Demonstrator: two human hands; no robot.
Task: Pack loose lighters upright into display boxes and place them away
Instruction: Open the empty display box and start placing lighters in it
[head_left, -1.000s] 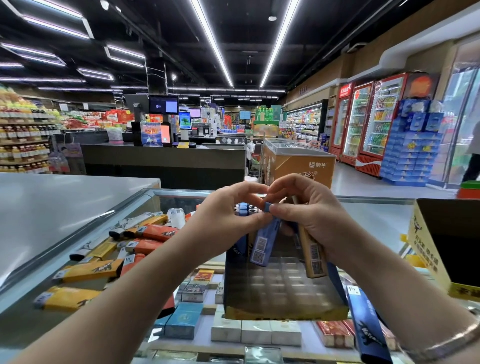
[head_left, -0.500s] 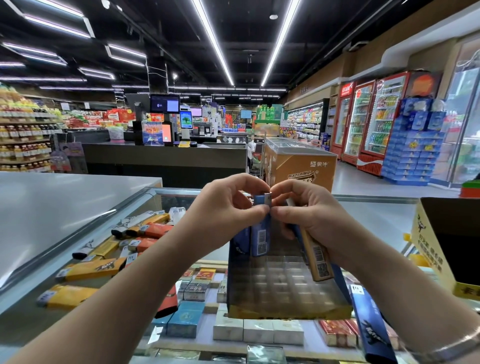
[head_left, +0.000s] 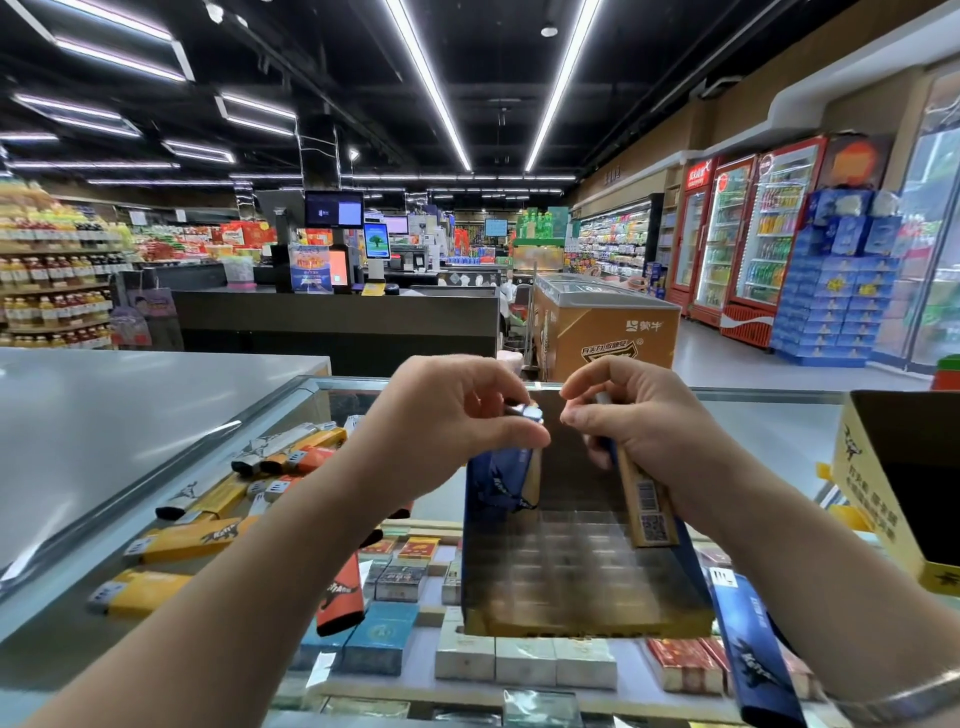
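Pinching the metal cap of a blue lighter with my left hand, seating it upright at the near-left corner of the display box below my fingers. Right hand grips spare lighters, tan one foremost. Risk: the cap is a small, slick hold, so a slip could tilt the lighter across empty slots. Loose lighters lie left of my left forearm on the glass counter; a sweep might scatter them.

Ceiling light strips above supermarket drink fridges.
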